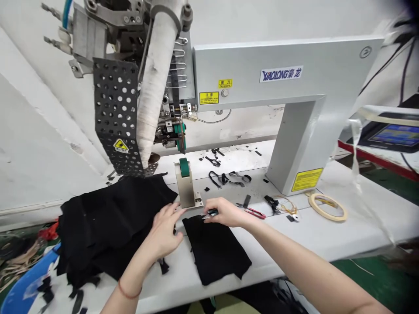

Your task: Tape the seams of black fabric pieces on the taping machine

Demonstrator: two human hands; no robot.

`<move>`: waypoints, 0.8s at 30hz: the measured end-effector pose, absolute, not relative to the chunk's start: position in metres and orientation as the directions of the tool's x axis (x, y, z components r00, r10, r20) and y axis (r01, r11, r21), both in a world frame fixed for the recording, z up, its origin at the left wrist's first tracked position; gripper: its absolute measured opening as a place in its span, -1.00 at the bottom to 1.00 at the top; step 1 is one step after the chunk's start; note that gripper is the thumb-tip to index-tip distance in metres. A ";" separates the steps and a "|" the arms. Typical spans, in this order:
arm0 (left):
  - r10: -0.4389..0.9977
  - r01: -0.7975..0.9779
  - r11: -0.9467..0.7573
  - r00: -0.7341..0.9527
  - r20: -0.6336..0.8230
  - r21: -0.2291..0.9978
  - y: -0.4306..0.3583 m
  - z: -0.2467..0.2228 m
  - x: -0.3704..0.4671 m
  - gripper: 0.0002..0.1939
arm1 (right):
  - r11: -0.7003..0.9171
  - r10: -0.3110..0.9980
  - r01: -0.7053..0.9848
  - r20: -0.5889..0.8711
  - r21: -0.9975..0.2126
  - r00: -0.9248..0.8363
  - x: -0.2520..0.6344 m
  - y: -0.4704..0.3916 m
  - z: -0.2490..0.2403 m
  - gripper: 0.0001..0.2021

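My right hand (224, 212) is closed around a small pair of thread snips (212, 213), its blades pointing left over the top edge of a black fabric panel (218, 250). That panel lies flat on the white table near the front edge. My left hand (166, 231) has its fingers stretched out, resting against the right side of a pile of black fabric pieces (108, 218); whether a fingertip presses on the cloth cannot be told. Just beyond both hands stands a metal post with a green roller (184, 168), part of the grey taping machine (245, 74).
Red-handled snips (255, 213), a tape roll (328, 207) and black strip scraps (229, 178) lie right of and behind my hands. The machine's perforated guard (118, 100) and white pipe (157, 78) hang at upper left. A blue tub (29, 279) stands at lower left.
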State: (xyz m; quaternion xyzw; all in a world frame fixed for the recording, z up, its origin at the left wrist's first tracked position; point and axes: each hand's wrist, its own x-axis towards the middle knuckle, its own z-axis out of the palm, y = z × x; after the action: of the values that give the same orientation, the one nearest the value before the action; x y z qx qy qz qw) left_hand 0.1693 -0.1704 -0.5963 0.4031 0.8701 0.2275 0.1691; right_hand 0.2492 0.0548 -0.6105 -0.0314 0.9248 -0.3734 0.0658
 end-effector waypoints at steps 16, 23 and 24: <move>0.826 0.542 0.259 -0.553 0.107 0.800 -0.132 -0.553 0.168 -0.80 | 0.742 0.278 -0.170 0.529 -0.648 -0.802 0.175 0.071 -0.534 -0.74; 0.793 0.447 0.340 -0.610 0.004 0.827 -0.139 -0.553 0.156 -0.75 | 0.909 -0.014 -0.283 0.657 -0.305 -0.753 0.094 0.094 -0.537 -0.78; 0.794 0.415 0.332 -0.608 -0.014 0.847 -0.140 -0.554 0.153 -0.76 | 0.928 -0.066 -0.288 0.654 -0.238 -0.754 0.091 0.097 -0.537 -0.79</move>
State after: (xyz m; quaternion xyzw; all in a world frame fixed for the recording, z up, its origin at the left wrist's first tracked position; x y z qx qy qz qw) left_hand 0.1529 -0.1396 -0.5537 0.3845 0.7861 0.4312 0.2199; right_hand 0.0909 0.0973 -0.5375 -0.0960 0.9219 -0.1640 -0.3376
